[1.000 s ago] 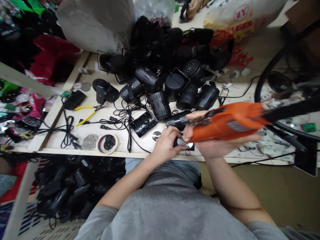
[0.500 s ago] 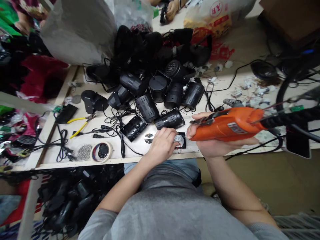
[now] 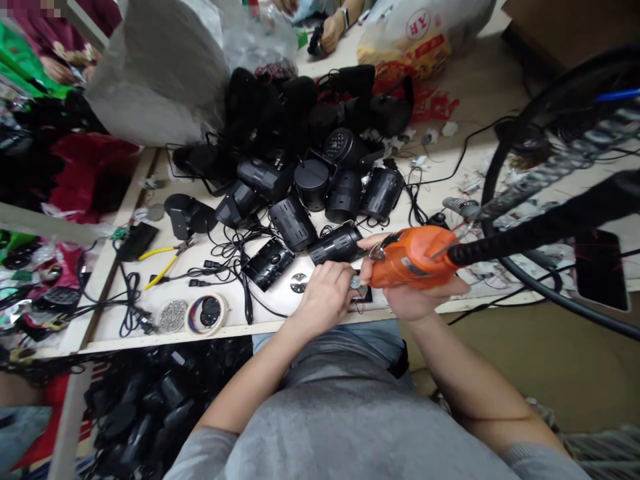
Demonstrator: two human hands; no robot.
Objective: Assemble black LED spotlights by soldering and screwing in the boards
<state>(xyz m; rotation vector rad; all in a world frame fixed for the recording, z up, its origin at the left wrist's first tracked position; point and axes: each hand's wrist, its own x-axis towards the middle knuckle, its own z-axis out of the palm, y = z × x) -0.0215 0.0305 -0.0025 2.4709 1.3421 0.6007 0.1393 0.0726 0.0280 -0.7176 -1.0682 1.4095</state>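
My right hand [image 3: 413,293] is shut around an orange electric screwdriver [image 3: 413,259], whose black cord or hanger runs off to the right. Its metal nose points left toward my left hand [image 3: 325,297]. Those fingers pinch a small round metal disc [image 3: 356,283] above a small black plate [image 3: 364,295] with thin red wires at the table's front edge. A black cylindrical lamp housing [image 3: 335,244] lies just beyond both hands. A perforated metal disc [image 3: 299,283] lies to the left of my left hand.
Several black lamp housings [image 3: 313,183] and tangled cables cover the wooden table [image 3: 120,313]. Yellow-handled pliers [image 3: 163,262], a tape roll [image 3: 206,315] and loose metal rings [image 3: 173,315] lie at left. A thick black cable [image 3: 545,270] crosses the right side. A co-worker's hand [image 3: 330,35] shows at the top.
The screwdriver has tilted, its cord end rising toward the camera, and its nose has moved closer to my left hand. The left hand now covers more of the small black plate.
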